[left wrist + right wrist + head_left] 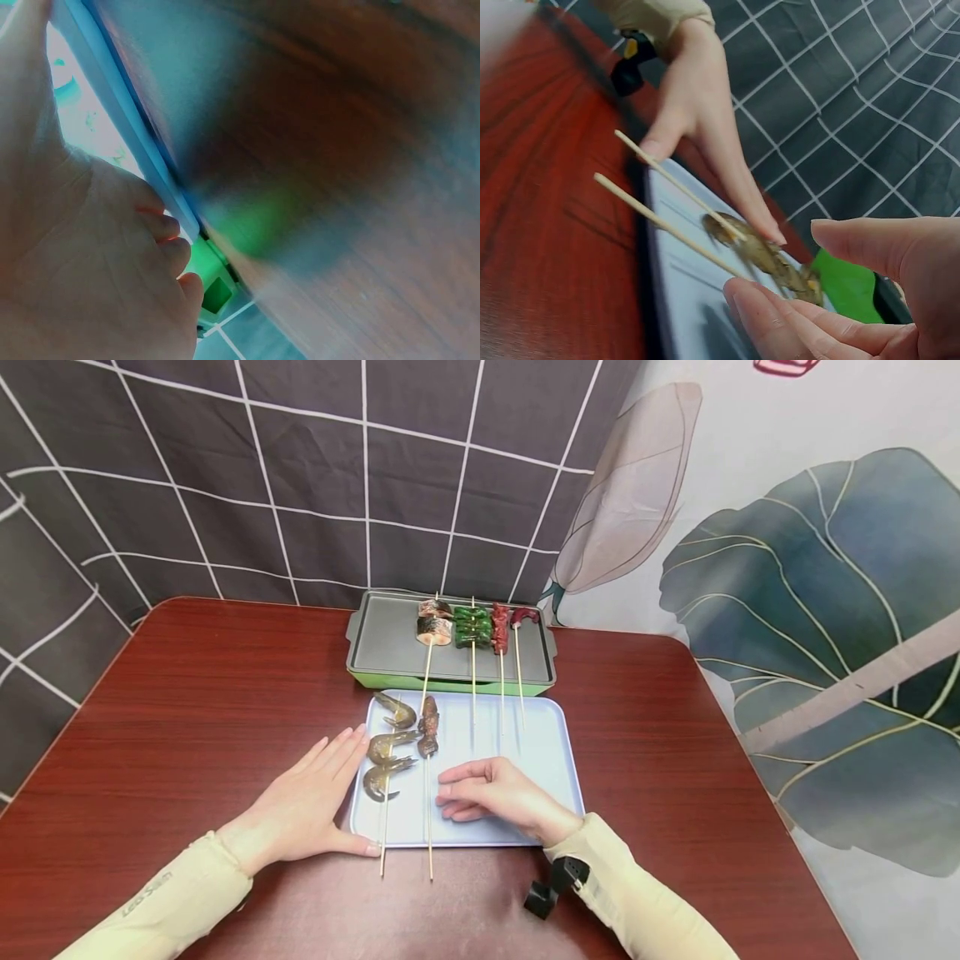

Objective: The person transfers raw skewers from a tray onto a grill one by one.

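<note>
My left hand (311, 797) lies along the left edge of the pale blue tray (536, 768), fingers straight and thumb at the near-left corner. In the left wrist view its fingers reach along the tray's side. A shrimp skewer (388, 747) lies on the tray beside that hand, its stick end over the near rim. Right of it is a brown meat skewer (428, 731). My right hand (495, 797) hovers over the tray just right of this skewer's stick. The right wrist view shows its thumb (862, 240) apart from the fingers, with nothing between them.
Behind the tray stands a grey grill pan (386, 639) with a green base. On it lie a fish skewer (433, 629), a green pepper skewer (472, 628), a red meat skewer (500, 628) and a dark red curled skewer (523, 617); their sticks reach over the tray.
</note>
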